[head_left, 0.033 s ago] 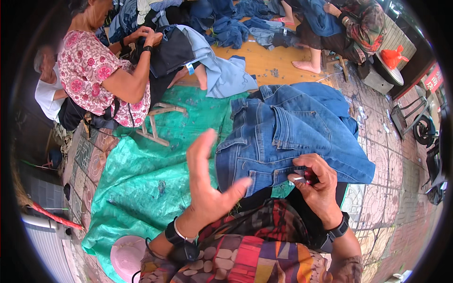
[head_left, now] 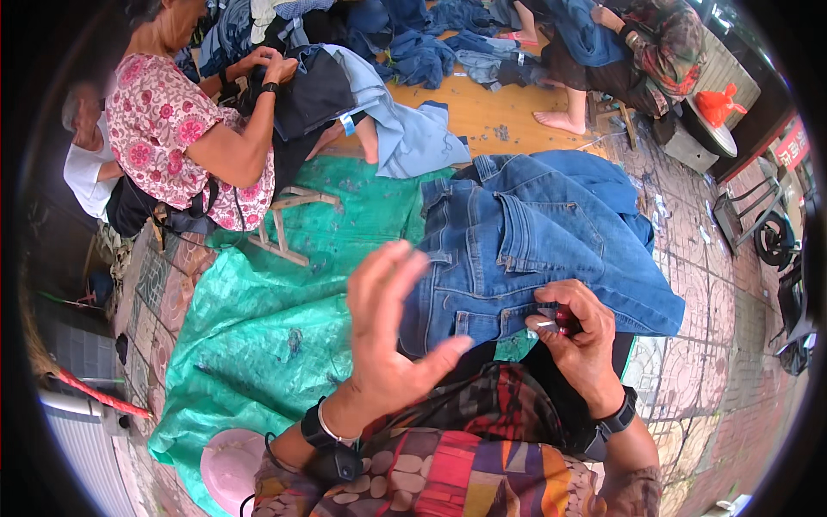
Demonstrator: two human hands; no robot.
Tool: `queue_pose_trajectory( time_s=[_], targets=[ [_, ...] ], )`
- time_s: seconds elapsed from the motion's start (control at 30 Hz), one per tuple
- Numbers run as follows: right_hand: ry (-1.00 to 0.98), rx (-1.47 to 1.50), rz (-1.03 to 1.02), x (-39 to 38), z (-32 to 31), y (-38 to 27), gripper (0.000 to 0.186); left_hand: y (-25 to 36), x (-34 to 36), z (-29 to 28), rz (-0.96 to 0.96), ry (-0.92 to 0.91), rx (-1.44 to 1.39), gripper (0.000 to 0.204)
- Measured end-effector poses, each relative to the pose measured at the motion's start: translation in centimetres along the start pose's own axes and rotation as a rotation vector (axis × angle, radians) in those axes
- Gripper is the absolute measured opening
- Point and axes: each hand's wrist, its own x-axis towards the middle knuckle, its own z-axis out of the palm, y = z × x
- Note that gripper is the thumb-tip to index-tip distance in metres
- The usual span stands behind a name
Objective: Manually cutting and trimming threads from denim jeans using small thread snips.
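Note:
A pair of blue jeans (head_left: 560,241) lies across my lap, its dark waistband side toward my left hand. My left hand (head_left: 388,332) is raised over the waistband edge, thumb and fingers apart, with nothing in it. At the near edge of the jeans, my right hand (head_left: 581,345) is closed around a small tool with a dark red handle (head_left: 567,321) and a pale, thin tip. The fingers hide most of this tool, so its exact kind does not show.
A green tarp (head_left: 258,336) spreads at left, with a small wooden stool (head_left: 280,233) on it. One person (head_left: 185,129) sits at the left handling dark cloth; another (head_left: 663,52) holds denim at the far right. Heaped jeans (head_left: 418,56) lie at the back. A pink hat (head_left: 231,470) rests near my left arm.
My left hand has shifted slightly right, its fingers leaning farther over the waistband. My right hand and the jeans have barely moved.

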Motion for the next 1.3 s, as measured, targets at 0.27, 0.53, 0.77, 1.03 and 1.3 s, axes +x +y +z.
queue_pose_trajectory(
  time_s=[0.27,0.53,0.77,1.03,1.3],
  targets=[
    [0.041,0.019,-0.014,-0.1,0.5,0.7,0.037,1.0,-0.1,3.5,0.244,-0.519,0.434,0.068],
    [0.034,0.031,0.045,-0.2,0.4,1.0,0.033,-1.3,0.3,4.8,0.09,-0.535,0.539,0.068],
    [0.033,-0.234,-0.112,2.8,1.6,1.1,0.034,-2.1,-0.5,4.7,0.042,-0.471,0.345,0.066],
    [-0.11,-0.002,0.029,3.5,0.4,0.8,0.028,-2.6,-0.2,4.2,0.067,-0.454,0.252,0.048],
    [-0.187,0.338,0.228,4.7,-1.6,0.3,0.024,-2.7,1.4,4.9,0.099,-0.533,0.189,0.034]
  ],
)
